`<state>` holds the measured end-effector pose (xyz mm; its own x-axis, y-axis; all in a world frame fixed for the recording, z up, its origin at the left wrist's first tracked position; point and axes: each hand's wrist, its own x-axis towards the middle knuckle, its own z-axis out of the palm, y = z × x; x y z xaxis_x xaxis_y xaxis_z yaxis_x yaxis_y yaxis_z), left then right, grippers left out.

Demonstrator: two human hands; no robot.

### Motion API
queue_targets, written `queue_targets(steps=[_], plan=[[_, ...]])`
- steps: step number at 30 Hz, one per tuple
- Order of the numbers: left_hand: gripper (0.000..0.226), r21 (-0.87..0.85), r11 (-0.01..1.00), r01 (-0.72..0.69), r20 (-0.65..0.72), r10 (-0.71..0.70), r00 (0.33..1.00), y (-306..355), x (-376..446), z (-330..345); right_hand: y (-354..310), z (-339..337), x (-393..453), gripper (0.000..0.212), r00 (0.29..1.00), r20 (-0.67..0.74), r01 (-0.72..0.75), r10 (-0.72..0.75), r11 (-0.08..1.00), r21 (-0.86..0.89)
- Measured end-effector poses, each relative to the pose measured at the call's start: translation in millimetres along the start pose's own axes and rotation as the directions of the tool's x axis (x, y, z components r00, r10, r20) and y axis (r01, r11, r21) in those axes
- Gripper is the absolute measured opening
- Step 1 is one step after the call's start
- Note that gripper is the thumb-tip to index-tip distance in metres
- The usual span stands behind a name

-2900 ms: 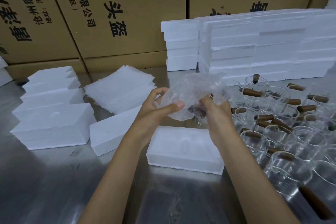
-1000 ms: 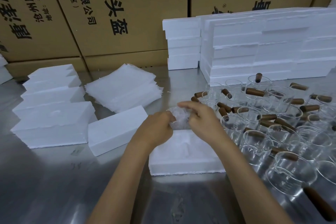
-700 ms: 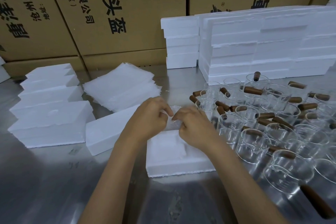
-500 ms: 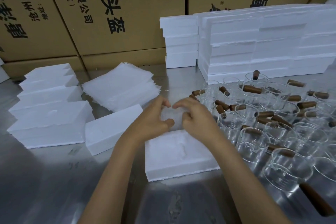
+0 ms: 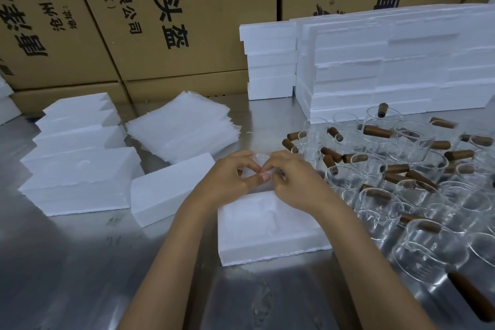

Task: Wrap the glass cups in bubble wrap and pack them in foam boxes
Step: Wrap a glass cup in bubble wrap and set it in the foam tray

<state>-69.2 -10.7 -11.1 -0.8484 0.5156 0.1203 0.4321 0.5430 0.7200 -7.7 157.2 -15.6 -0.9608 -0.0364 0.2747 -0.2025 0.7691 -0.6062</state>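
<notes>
Left hand [image 5: 227, 178] and right hand [image 5: 293, 182] both gripping bubble-wrapped cup [image 5: 255, 166] at far end of open foam box [image 5: 267, 230] on steel surface [image 5: 67, 262].

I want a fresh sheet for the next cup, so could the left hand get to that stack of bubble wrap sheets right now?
Probably not yet: the left hand is busy holding the wrapped cup over the foam box. Once freed, nothing blocks the stack of bubble wrap sheets.

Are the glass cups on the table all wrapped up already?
No, many bare glass cups with brown handles stand unwrapped on the metal table, to the right of the open foam box.
</notes>
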Motion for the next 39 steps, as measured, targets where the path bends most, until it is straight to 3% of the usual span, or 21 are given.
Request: queue_targets(steps=[3, 7, 10, 12, 17, 22, 26, 28, 32, 39], plan=[[0.024, 0.113, 0.994, -0.003, 0.026, 0.0, 1.0, -1, 0, 0, -1, 1, -1, 0.035, 1.0, -0.017, -0.018, 0.018, 1.0, -0.009], [0.017, 0.087, 0.996, -0.019, -0.017, 0.021, 1.0, -1, -1, 0, 7, -4, -1, 0.048, 0.996, -0.024, -0.087, 0.09, 0.992, 0.092], [0.015, 0.105, 0.992, -0.07, -0.065, 0.077, 0.995, 4, -3, -3, 9, -3, 0, 0.039, 0.996, -0.062, -0.073, 0.068, 0.995, -0.072], [0.014, 0.1, 0.99, -0.1, -0.111, 0.111, 0.988, 12, -6, -11, 6, -5, 0, 0.029, 0.99, -0.135, -0.046, 0.035, 0.996, -0.08], [0.02, 0.004, 0.987, -0.158, -0.193, 0.156, 0.969, 35, -25, -43, -9, -33, -2, 0.018, 0.981, -0.188, 0.014, 0.047, 0.95, 0.312], [0.018, -0.089, 0.982, -0.166, -0.174, 0.149, 0.973, 37, -62, -45, -17, -53, -27, 0.014, 0.997, 0.039, 0.031, -0.064, 0.828, 0.559], [0.072, -0.1, 0.993, -0.066, -0.111, 0.054, 0.992, 28, -80, -34, -14, -46, -37, 0.011, 0.989, 0.141, -0.039, -0.039, 0.858, 0.512], [0.086, -0.065, 0.998, -0.013, -0.074, 0.008, 0.997, 21, -85, -28, -12, -40, -40, 0.012, 0.981, 0.193, -0.082, -0.013, 0.877, 0.474], [0.068, 0.024, 1.0, -0.02, -0.025, 0.021, 0.999, 11, -89, -18, -9, -31, -44, 0.015, 0.972, 0.234, -0.112, 0.014, 0.903, 0.414], [0.063, 0.038, 0.999, -0.035, -0.026, 0.036, 0.999, 1, -91, -11, -4, -19, -49, 0.02, 0.984, 0.167, -0.126, 0.068, 0.921, 0.369]])
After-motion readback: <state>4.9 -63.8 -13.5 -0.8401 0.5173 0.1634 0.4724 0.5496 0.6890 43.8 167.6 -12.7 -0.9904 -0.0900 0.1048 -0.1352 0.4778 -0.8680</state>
